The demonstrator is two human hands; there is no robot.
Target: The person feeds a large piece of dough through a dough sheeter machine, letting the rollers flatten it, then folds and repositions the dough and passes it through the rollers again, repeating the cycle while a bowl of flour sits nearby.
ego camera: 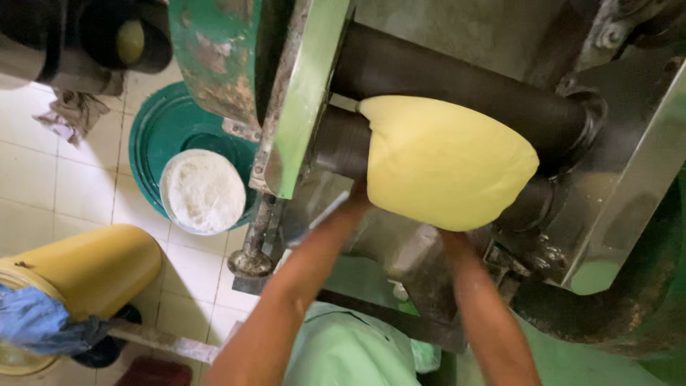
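**Yellow dough at the rollers, hands right under the nip**

Yellow dough sheet (446, 161) bulges out between two dark rollers — the upper roller (457, 78) above it, the lower roller (343, 143) showing to its left — and it hangs forward over the machine's front edge in a smooth, thick fold. Both forearms reach up from below. The left hand (357, 196) goes in under the dough's lower left edge, the right hand (451, 239) under its bottom edge; the fingers of both are hidden behind the fold, so whether they clasp the dough or only prop it flat I cannot tell.

Here is the worry, as I judge it — those hands sit just below the gap where the rollers meet. If the rollers are turning, a fingertip following the dough could be drawn in. A loose edge of the pale green garment (350, 350) close to the frame could snag too.

The dough itself looks soft and heavy; with support only along its bottom edge it could sag, stretch thin or tear off, and slide down the green machine guard (304, 100) side.

Down on the tiled floor (43, 186) a white bowl of flour (203, 191) rests on a green lid (161, 136), beside a yellow drum (89, 268) — close to the feet, easy to kick.
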